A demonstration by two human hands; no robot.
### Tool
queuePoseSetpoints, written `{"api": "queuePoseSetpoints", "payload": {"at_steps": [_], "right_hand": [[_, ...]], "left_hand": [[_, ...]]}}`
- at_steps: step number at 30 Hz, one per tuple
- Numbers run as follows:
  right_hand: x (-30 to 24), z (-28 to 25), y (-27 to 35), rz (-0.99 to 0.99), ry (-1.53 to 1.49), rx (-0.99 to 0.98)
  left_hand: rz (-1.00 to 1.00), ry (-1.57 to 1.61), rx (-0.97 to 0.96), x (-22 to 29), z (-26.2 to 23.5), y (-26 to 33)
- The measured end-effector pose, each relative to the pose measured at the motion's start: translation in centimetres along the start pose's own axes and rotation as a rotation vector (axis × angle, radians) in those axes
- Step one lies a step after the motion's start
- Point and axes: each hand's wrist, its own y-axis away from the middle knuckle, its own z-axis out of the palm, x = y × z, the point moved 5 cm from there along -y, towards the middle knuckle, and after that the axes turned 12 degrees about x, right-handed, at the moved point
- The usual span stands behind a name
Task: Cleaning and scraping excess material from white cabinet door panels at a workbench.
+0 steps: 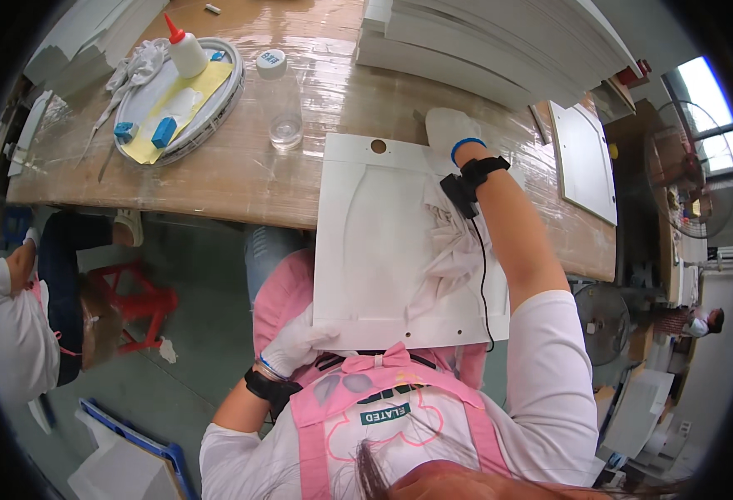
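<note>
A white panel [375,242] with a recessed middle and a round hole near its far edge leans from my lap onto the table edge. My left hand [295,343], in a white glove, grips its near left corner, thumb on top. Beyond the panel's far right corner, my right hand [453,127], also gloved, is over the table with fingers that look curled. A small grey flat piece [419,118] juts out beside it; what it belongs to is hidden. A crumpled whitish cloth [451,242] lies on the panel's right side, below my right forearm.
On the plastic-wrapped table [216,187] are a clear jar [283,108] and a round lid [231,92] holding a red-tipped bottle [185,53] and blue blocks. White panels [483,50] are stacked at the back. A red stool [137,304] and a seated person [20,308] are left.
</note>
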Motion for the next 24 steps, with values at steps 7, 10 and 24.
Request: {"api": "queuePoseSetpoints", "payload": {"at_steps": [7, 10, 24], "right_hand": [[0.0, 0.9, -0.3, 0.043, -0.009, 0.018], [1.0, 0.9, -0.8, 0.02, -0.012, -0.031], [-1.3, -0.4, -0.6, 0.05, -0.02, -0.076]], "left_hand": [[0.001, 0.056, -0.051, 0.4, 0.7, 0.2], [-0.015, 0.053, -0.049, 0.2, 0.5, 0.1], [-0.023, 0.096, -0.012, 0.1, 0.4, 0.3]]}}
